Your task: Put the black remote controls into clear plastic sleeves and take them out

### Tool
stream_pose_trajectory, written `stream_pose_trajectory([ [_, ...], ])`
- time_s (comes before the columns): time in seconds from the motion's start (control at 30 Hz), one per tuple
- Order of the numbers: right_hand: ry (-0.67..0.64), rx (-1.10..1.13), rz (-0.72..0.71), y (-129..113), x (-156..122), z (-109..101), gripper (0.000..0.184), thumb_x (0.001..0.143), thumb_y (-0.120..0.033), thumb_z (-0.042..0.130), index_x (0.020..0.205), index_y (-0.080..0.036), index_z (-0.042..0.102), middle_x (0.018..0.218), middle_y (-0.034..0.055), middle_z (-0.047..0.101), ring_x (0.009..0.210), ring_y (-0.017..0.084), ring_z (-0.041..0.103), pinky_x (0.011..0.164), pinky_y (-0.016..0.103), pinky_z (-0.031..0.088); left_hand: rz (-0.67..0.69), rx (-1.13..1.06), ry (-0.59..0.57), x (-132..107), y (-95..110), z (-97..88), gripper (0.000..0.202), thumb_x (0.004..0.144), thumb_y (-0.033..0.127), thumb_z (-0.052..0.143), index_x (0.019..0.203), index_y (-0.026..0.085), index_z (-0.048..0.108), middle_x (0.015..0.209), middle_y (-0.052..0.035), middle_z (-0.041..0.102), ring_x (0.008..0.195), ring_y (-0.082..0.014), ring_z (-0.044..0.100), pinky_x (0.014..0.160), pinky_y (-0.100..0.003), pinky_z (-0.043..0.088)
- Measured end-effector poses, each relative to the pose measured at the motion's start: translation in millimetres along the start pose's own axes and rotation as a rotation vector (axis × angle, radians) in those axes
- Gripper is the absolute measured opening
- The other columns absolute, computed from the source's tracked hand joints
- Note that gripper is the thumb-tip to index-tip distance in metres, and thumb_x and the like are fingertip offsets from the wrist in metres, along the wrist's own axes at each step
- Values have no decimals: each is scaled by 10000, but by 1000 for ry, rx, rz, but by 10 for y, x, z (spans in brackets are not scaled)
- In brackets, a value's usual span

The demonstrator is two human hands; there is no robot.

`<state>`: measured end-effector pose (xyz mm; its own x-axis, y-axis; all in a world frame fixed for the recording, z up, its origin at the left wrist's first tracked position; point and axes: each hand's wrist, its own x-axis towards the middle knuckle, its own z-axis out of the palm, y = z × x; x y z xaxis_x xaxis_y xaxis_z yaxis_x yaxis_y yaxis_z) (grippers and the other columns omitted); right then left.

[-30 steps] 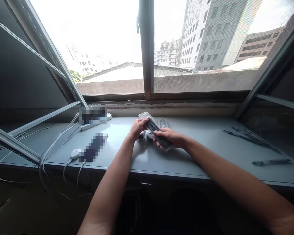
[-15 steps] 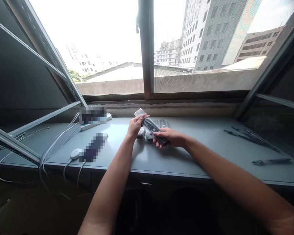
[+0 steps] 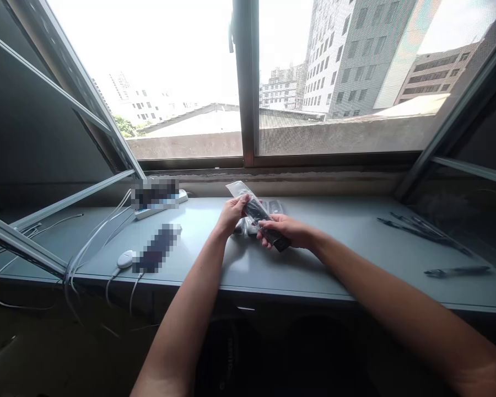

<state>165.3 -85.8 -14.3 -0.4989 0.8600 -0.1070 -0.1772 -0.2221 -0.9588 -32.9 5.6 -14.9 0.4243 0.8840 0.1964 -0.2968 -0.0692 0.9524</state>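
A dark, slim remote control (image 3: 255, 212) in a clear plastic bag (image 3: 237, 188) is held slantwise over the desk, its far end up and to the left. My left hand (image 3: 231, 215) pinches it near its upper end, where loose clear plastic sticks out past the fingers. Around its lower end my right hand (image 3: 288, 229) is closed, thumb on top and fingers below. Behind and beneath lie more bagged dark items (image 3: 276, 207), partly hidden by my hands and the remote control.
To the left are a power strip (image 3: 182, 197), a white round charger (image 3: 125, 259), a blurred-out dark device (image 3: 159, 251) and white cables. Several dark pens (image 3: 417, 229) lie at right, with another pen (image 3: 457, 272) nearer. Metal frame bars slope at both sides; a window stands behind.
My left hand has shifted slightly right along the bag, and more clear plastic shows at its upper end. The remote control has turned a little; its round buttons show less.
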Motion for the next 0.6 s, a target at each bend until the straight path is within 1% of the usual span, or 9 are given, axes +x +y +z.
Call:
stream_pose_trajectory([
  [0.07,24,-5,3,7,7,-8,352,921,-420,884,971,-163,649,899,100,803,650,177,759,588,270,662,15,-7,20,-1,-4,8,644,790,686,880,1066,107,818,1121,-197,824,992,-306,795,903,-388,614],
  [0.13,40,-5,1,11,10,-16,365,916,-437,887,968,-172,641,879,86,797,623,167,742,565,265,652,-2,-18,34,-15,8,21,670,812,716,848,1088,107,818,1125,-202,822,1001,-305,795,911,-392,615],
  [0.2,43,-1,-4,8,7,-18,375,909,-450,892,973,-175,645,875,77,794,612,162,734,555,261,647,-39,0,13,-35,27,34,660,831,722,829,1068,106,826,1087,-196,825,983,-300,796,907,-386,615],
  [0.27,35,-1,-7,-1,-1,-13,376,906,-452,893,982,-171,655,887,80,796,622,163,737,566,263,651,-53,40,-21,-49,38,39,612,829,688,849,1018,106,837,1030,-178,827,935,-284,792,895,-375,614],
  [0.37,26,-9,-5,-21,-11,-3,366,912,-440,889,985,-160,665,895,92,800,636,166,744,581,260,654,-8,71,-33,-35,22,22,551,812,635,884,980,112,849,981,-151,826,882,-260,780,888,-368,610],
  [0.5,12,-27,21,-21,-6,-6,368,922,-443,881,978,-146,672,856,97,795,610,161,732,558,248,637,41,73,27,22,-31,-29,557,787,634,899,1003,122,859,969,-137,827,865,-248,771,855,-361,604],
  [0.6,3,-22,11,-1,5,-11,374,900,-439,898,968,-153,666,870,99,796,608,163,727,522,248,622,69,63,60,34,-40,-41,550,764,611,924,1032,134,860,1016,-135,834,885,-235,765,842,-343,600],
])
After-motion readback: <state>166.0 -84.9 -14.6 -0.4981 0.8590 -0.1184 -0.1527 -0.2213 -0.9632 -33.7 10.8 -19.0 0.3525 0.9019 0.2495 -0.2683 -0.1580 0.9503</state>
